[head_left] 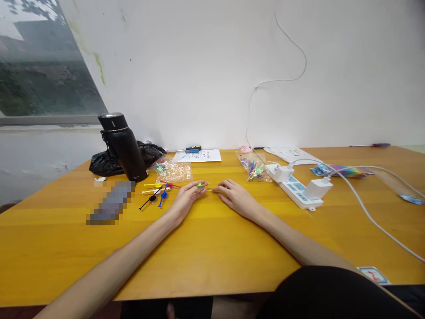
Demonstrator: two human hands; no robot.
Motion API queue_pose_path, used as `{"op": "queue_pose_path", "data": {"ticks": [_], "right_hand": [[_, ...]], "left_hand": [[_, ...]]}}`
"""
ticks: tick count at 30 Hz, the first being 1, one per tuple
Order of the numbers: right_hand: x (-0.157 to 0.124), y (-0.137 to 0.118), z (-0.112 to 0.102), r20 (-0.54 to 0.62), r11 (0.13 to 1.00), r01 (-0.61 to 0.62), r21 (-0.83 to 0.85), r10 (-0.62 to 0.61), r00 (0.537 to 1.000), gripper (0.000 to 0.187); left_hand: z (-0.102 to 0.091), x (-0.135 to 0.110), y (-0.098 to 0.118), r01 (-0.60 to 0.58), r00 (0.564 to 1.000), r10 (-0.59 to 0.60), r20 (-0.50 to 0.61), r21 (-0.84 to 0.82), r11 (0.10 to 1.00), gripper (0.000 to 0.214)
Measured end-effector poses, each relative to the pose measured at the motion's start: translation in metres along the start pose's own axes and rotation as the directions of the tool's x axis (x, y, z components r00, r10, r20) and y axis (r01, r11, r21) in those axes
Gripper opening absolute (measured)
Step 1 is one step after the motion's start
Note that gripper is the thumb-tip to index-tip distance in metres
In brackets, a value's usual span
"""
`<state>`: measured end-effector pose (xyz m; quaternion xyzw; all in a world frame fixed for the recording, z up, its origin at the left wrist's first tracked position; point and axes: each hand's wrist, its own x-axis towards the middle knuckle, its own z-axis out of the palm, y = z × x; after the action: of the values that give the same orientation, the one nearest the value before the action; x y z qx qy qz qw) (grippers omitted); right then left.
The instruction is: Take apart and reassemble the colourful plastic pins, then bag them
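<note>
The left hand [187,195] pinches a small green piece [200,185] low over the tabletop [212,248], steadying it centrally. The right hand [234,197] lies flat just right, fingers loosely spread. Coloured sticks [159,191] lie left, within reach.

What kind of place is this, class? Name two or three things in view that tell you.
Probably a home or small-office work desk: a yellow wooden table against a bare white wall, a white power strip with chargers, and clear plastic bags of small coloured parts.
</note>
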<state>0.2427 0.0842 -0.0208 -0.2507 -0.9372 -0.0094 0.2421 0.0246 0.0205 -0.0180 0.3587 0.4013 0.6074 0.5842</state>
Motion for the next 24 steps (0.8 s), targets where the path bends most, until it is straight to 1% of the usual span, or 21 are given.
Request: {"op": "queue_pose_path", "data": {"ticks": [3, 6, 10, 14, 18, 21, 24], "right_hand": [[0.000, -0.001, -0.001, 0.005, 1.000, 0.013, 0.004, -0.013, 1.000, 0.025], [0.000, -0.002, -0.004, 0.011, 1.000, 0.016, -0.004, -0.016, 1.000, 0.022], [0.001, -0.003, -0.008, 0.002, 1.000, -0.007, 0.017, 0.007, 1.000, 0.016], [0.001, -0.003, -0.009, -0.018, 0.996, -0.062, 0.058, 0.063, 0.998, 0.011], [0.000, -0.002, -0.007, -0.020, 0.992, -0.077, 0.105, 0.079, 0.997, 0.010], [0.000, 0.000, -0.005, -0.023, 0.977, -0.123, 0.174, 0.129, 0.991, 0.009], [0.000, 0.001, -0.005, -0.018, 0.946, -0.177, 0.273, 0.189, 0.982, 0.008]], "left_hand": [[-0.001, 0.001, 0.002, -0.030, 1.000, 0.030, 0.009, 0.009, 1.000, 0.024], [-0.003, 0.002, 0.006, -0.073, 0.997, 0.073, -0.006, 0.043, 0.996, 0.020], [-0.005, 0.002, 0.012, -0.125, 0.991, 0.130, -0.034, 0.117, 0.985, 0.029], [-0.006, 0.001, 0.010, -0.120, 0.992, 0.128, -0.022, 0.208, 0.971, 0.033], [-0.006, 0.001, 0.008, -0.136, 0.989, 0.148, -0.027, 0.257, 0.957, 0.041], [-0.006, 0.001, 0.009, -0.162, 0.984, 0.178, -0.031, 0.281, 0.946, 0.048], [-0.006, -0.001, 0.013, -0.178, 0.982, 0.186, -0.006, 0.268, 0.947, 0.049]]}}
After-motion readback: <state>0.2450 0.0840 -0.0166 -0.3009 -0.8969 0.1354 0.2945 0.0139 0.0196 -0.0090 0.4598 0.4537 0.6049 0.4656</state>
